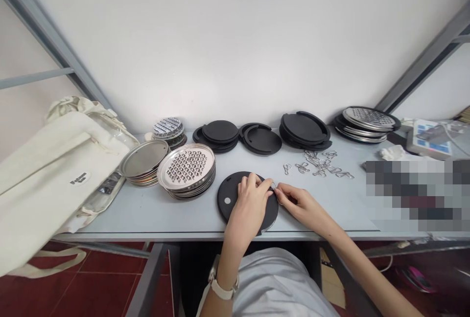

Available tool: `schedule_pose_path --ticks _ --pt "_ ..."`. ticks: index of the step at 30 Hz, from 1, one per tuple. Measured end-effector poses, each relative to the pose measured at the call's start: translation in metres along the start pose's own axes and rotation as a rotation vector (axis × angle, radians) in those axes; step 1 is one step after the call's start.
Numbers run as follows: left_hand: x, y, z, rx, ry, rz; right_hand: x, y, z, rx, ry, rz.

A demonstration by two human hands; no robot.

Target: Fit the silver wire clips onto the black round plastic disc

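A black round disc (228, 187) with a small white dot lies on the table in front of me, a thin metal rim showing at its lower right edge. My left hand (251, 199) rests on top of it, fingers curled down and gripping it near its upper right edge. At that edge my right hand (297, 202) pinches a small shiny metal clip (273, 186), mostly hidden by the fingertips. The left index fingertip reaches the clip too. Behind the right hand lie several loose wire clips (323, 164).
Stacks of round metal graters (186, 166) and plain metal discs (145, 158) stand to the left. Black round holders (262, 140) line the wall, with more graters (369, 119) at the back right. A cream canvas bag (62, 160) covers the table's left end.
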State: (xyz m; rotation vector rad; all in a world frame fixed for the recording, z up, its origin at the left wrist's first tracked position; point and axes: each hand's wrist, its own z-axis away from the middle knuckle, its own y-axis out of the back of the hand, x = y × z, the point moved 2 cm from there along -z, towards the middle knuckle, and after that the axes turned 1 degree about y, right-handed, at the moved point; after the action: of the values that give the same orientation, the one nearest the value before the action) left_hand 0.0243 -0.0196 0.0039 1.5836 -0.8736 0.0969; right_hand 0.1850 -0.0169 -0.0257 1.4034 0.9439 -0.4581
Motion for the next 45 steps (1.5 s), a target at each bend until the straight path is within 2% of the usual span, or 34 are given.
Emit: schedule_pose_path --ticks 45 --pt "0.0013 -0.0009 -0.0005 -0.005 -0.008 -0.037 -0.0027 -0.0003 0.0013 0.044 0.026 0.078"
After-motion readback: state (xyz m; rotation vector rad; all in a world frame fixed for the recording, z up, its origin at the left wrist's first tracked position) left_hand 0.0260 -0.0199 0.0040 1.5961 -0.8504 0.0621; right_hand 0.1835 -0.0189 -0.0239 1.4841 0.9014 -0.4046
